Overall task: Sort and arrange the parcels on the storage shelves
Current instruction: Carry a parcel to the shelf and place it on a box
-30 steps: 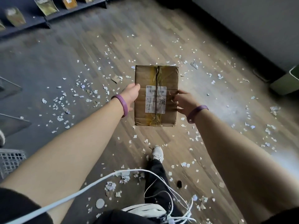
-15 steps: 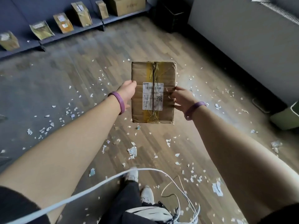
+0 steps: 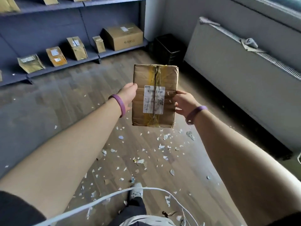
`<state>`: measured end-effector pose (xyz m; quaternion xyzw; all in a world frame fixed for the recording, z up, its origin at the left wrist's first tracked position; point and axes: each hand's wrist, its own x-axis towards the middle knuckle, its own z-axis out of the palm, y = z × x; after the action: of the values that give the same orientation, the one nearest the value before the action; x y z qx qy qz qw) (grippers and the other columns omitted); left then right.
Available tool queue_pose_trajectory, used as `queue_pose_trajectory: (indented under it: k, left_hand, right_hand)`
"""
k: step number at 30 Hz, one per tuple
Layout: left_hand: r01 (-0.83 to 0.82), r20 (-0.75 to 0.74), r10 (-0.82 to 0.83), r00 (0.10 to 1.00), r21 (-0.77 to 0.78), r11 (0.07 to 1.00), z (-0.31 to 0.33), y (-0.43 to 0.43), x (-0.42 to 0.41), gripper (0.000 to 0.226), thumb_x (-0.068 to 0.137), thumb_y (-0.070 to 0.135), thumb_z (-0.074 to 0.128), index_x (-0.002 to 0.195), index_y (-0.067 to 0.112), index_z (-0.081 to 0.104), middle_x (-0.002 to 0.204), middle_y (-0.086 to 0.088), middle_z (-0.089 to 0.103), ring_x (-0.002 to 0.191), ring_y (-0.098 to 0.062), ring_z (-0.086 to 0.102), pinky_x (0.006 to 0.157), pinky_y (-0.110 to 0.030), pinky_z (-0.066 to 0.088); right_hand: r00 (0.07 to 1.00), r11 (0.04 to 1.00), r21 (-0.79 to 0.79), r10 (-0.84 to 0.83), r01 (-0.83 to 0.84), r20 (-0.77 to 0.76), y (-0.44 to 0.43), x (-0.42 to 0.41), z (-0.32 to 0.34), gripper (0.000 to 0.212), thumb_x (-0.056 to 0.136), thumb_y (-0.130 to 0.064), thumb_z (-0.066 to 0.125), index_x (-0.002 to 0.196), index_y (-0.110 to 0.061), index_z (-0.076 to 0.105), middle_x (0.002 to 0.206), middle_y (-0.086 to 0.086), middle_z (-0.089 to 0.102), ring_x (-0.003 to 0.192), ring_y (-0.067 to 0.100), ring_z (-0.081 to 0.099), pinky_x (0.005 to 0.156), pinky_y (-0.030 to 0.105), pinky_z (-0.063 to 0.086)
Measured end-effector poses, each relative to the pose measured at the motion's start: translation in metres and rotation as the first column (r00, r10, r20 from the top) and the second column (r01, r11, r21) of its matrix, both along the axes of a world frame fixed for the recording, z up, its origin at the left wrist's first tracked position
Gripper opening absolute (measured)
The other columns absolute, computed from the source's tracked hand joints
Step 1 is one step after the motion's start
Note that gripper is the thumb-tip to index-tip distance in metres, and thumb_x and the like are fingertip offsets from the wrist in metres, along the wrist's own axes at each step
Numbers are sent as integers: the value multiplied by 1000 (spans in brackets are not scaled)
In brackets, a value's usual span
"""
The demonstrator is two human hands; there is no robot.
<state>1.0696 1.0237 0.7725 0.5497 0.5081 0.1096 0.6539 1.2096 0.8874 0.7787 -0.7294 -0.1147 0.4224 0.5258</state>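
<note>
A brown cardboard parcel (image 3: 169,75) with yellow tape and a white shipping label is held out in front of me above the floor. My left hand (image 3: 127,95) grips its left edge and my right hand (image 3: 184,102) grips its right edge, fingers curled behind the box. The dark blue storage shelves (image 3: 65,63) stand ahead at the upper left. Their bottom shelf carries several small taped parcels (image 3: 56,55) and a large carton (image 3: 124,36) at the right end. More parcels sit on the shelf above.
Torn paper scraps (image 3: 161,146) litter the wooden floor. A black crate (image 3: 167,46) stands in the corner beside the shelves. A long grey radiator cover (image 3: 241,67) runs along the right wall. A white cable (image 3: 101,199) crosses the bottom of the view near my shoe (image 3: 136,190).
My view has lifted and I have moved closer to the shelves, which now fill the upper left. The parcel stays gripped between both hands in the same way.
</note>
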Motion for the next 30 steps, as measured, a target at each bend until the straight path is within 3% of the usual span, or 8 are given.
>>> queue_pose_trajectory:
  k: [3, 7, 9, 17, 21, 24, 30]
  left_hand:
    - [-14, 11, 14, 1000, 22, 1000, 20, 52, 33, 47, 100, 43, 35, 146, 37, 29, 150, 7, 36, 137, -24, 35, 108, -51, 29]
    - [-22, 21, 21, 1000, 59, 998, 46, 114, 78, 47, 100, 43, 34, 147, 37, 28, 152, 5, 34, 138, -26, 35, 109, -52, 27]
    - [-26, 33, 24, 999, 76, 997, 57, 141, 102, 47, 101, 43, 34, 147, 37, 28, 151, 5, 36, 137, -25, 35, 109, -51, 27]
    - [-31, 48, 25, 999, 140, 990, 71, 256, 215, 48, 101, 44, 33, 148, 38, 25, 153, 7, 31, 139, -25, 33, 110, -53, 26]
    - [-64, 32, 60, 998, 154, 986, 72, 323, 286, 49, 101, 43, 33, 149, 37, 23, 154, 6, 30, 138, -25, 34, 110, -53, 27]
    - [-84, 15, 83, 996, 167, 982, 82, 374, 338, 49, 101, 43, 33, 149, 36, 24, 154, 6, 31, 138, -25, 35, 108, -52, 29]
    - [-121, 51, 114, 992, 191, 974, 107, 466, 419, 48, 101, 44, 34, 148, 38, 24, 153, 7, 31, 138, -23, 34, 108, -51, 32]
  right_hand:
    - [999, 1000, 14, 11, -12, 35, 54, 36, 20, 48, 89, 7, 34, 116, -17, 65, 95, 3, 59, 74, 13, 54, 67, 25, 44]
    - [997, 998, 51, 43, -46, 62, 116, 85, 42, 47, 88, 6, 35, 114, -19, 66, 98, 1, 63, 87, 17, 57, 81, 31, 44]
    - [995, 996, 67, 53, -59, 79, 145, 110, 50, 47, 87, 5, 36, 113, -20, 66, 97, 0, 63, 87, 16, 56, 77, 30, 44]
    - [990, 988, 110, 93, -105, 105, 269, 239, 49, 43, 83, 4, 40, 106, -20, 68, 95, 0, 62, 89, 16, 54, 88, 36, 46]
    - [989, 976, 171, 121, -134, 82, 343, 312, 52, 42, 83, 8, 38, 96, -20, 66, 95, 5, 60, 79, 17, 52, 70, 31, 41]
    - [983, 972, 169, 149, -165, 104, 398, 365, 61, 41, 83, 8, 37, 99, -18, 65, 95, 6, 58, 83, 20, 49, 72, 32, 38]
    - [978, 973, 156, 145, -169, 152, 497, 449, 86, 36, 88, 5, 38, 84, -22, 62, 85, 1, 55, 71, 13, 47, 66, 26, 37]
